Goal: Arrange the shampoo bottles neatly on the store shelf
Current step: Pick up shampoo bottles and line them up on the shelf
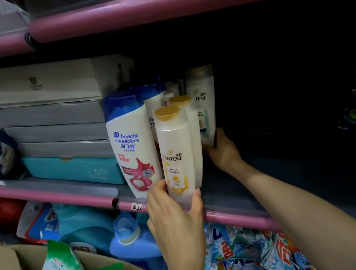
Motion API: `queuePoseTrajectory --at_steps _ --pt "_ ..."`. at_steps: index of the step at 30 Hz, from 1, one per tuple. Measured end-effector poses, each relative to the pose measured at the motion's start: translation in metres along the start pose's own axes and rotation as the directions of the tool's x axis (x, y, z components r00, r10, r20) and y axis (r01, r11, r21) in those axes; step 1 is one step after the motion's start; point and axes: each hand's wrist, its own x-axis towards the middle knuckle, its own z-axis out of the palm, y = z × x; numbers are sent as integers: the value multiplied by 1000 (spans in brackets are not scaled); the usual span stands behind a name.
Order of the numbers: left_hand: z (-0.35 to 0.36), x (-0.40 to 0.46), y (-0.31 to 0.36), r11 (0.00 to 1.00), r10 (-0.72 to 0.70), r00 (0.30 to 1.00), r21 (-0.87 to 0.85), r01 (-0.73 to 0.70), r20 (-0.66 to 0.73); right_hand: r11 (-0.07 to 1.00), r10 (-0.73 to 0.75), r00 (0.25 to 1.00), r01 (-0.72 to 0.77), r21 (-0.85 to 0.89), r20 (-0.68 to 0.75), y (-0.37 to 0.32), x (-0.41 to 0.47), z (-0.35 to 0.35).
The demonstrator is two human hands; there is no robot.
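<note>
Front Pantene bottle (178,153): standing upright at the front edge of the middle shelf (226,196), gold cap up, label facing out.
Second Pantene bottle (189,119): standing directly behind the front one, touching it, only its gold cap and right side showing.
Rear Pantene bottle (203,99): taller, with a teal label, sitting further back and to the right, upright.
Head & Shoulders bottle (132,145): standing just left of the front Pantene bottle, blue cap up; another blue-capped bottle (153,97) is showing behind it.
Left hand (177,221): reaching up from below, thumb and fingers curling round the base of the front Pantene bottle and gripping it.
Right hand (223,149): reaching deep into the shelf, arm stretching in from the lower right, fingers wrapping the bottom of the rear Pantene bottle.
Hands relative to each other: well apart, each holding its own bottle.
Shelf: grey deck with a pink front rail; its right part is lying in deep shadow.
Left of bottles: flat boxes (51,110) stacked on a teal case (75,168).
Below: blue detergent jug (127,239), detergent packets (256,256), cardboard carton (6,266) holding green bags (60,261).
</note>
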Motion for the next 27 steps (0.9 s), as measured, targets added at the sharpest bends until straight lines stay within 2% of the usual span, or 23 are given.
queuePoseTrajectory --at_steps 10,15,27 --pt "6 2 -7 995 2 999 -102 -7 -48 999 11 998 -8 -45 60 0 39 -9" --pt "8 2 -6 994 -6 997 -111 -2 -73 998 -27 998 31 -62 57 3 46 -10" --pt "9 0 -3 993 -42 998 -116 36 -55 999 1 999 2 -47 49 9 52 -8"
